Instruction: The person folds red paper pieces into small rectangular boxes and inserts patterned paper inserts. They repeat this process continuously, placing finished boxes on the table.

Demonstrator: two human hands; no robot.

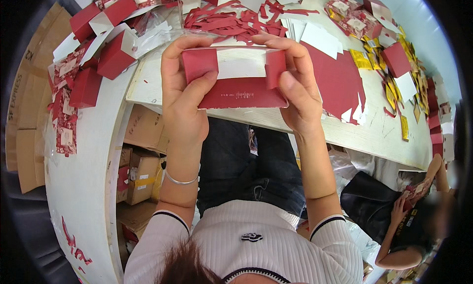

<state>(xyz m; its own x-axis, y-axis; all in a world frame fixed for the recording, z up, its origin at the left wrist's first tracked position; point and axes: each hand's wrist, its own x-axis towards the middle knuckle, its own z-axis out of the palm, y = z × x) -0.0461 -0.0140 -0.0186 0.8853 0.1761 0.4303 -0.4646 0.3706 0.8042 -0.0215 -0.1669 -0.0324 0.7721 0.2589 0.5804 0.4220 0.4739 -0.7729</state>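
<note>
I hold a red and white paper box [240, 82] up in front of me with both hands. My left hand [183, 94] grips its left end, thumb pressed on a red flap folded over the white inside. My right hand [298, 84] grips the right end, thumb on the other red flap. The box hangs above the near edge of the white table [345, 131]. A silver bangle sits on my left wrist.
Red paper strips [226, 20] are heaped behind the box. Finished red boxes [106, 52] pile up at left; flat red and white sheets [340, 72] and gold pieces lie at right. Cardboard cartons [143, 170] stand under the table. Another person [419, 215] sits lower right.
</note>
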